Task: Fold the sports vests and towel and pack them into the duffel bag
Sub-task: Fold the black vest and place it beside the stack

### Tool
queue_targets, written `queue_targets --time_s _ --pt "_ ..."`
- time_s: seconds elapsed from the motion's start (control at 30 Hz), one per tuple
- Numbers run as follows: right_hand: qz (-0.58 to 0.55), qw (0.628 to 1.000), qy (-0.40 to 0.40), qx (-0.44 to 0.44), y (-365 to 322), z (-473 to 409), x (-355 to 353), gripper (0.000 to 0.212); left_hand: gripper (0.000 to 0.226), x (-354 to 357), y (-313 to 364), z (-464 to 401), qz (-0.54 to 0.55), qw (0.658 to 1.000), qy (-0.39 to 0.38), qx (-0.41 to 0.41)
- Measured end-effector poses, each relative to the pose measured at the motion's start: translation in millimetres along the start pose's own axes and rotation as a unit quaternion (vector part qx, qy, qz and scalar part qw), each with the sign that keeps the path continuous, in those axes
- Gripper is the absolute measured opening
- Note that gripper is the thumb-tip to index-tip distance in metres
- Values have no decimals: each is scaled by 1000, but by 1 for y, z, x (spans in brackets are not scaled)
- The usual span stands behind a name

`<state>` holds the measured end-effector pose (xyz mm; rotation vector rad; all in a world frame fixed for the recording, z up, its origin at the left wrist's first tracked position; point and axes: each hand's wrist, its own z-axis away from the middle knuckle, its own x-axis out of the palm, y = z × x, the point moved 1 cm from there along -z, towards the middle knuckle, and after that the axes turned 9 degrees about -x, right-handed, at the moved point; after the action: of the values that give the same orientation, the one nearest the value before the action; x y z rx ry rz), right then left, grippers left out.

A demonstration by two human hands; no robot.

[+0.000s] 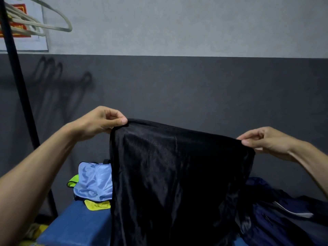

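- Black mesh vest (177,174) is held up in front of the view by its top edge and hangs full length over the bench; no fold is judged made in it yet.
- Left hand (101,121) pinches the upper left corner between thumb and fingertips; right hand (266,141) pinches the upper right corner the same way.
- Blue padded bench (76,226) is seen below the hanging cloth as the working surface.
- Light blue vest (94,181) is heaped on the bench to the left, with neon yellow vests (96,205) showing beneath it; these are judged still unfolded.
- Navy duffel bag (276,221) lies at the right, partly hidden by the black cloth; whether anything is packed cannot be told. No towel can be made out.
- Black stand pole (21,107) rises at the left, with pale clothes hangers (53,27) at the top.
- Wall (195,86) behind is painted dark grey below, light grey above.
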<state>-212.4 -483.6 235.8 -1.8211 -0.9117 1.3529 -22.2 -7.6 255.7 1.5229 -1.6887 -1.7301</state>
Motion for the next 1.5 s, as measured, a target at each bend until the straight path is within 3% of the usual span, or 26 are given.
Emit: queue_targets --time_s 0.1,0.17,0.23,0.3,0.4,0.47,0.57,0.63,0.83,1.27,1.5 --pt "49 999 -2 17 -5 3 2 24 35 1 5 2 -56 998 21 34" --pt "24 1000 11 6 -10 6 1 27 57 -2 9 7 -42 997 36 55" --pt "-50 998 24 -4 -15 7 -3 38 65 -9 12 10 3 998 40 55" --pt "-114 993 20 9 -23 5 1 36 59 -11 16 9 17 998 59 20" --pt "-107 992 57 33 -35 -7 27 27 33 4 19 2 -139 977 143 -80" --pt "-115 990 77 22 -51 -13 61 9 30 35 27 4 -173 972 119 -108" --pt "-117 992 45 -27 -84 -17 124 12 28 97 50 11 -79 993 31 -84" --pt "-130 990 27 -48 -96 -16 156 13 22 123 56 11 -12 997 20 -76" --pt "-202 976 73 -45 -100 -13 176 23 16 136 47 17 137 984 -2 -112" --pt "-155 984 87 -31 -99 -14 185 22 13 140 50 16 71 992 31 -103" --pt "-156 984 80 -27 -103 -13 191 31 14 141 44 16 126 984 10 -124"
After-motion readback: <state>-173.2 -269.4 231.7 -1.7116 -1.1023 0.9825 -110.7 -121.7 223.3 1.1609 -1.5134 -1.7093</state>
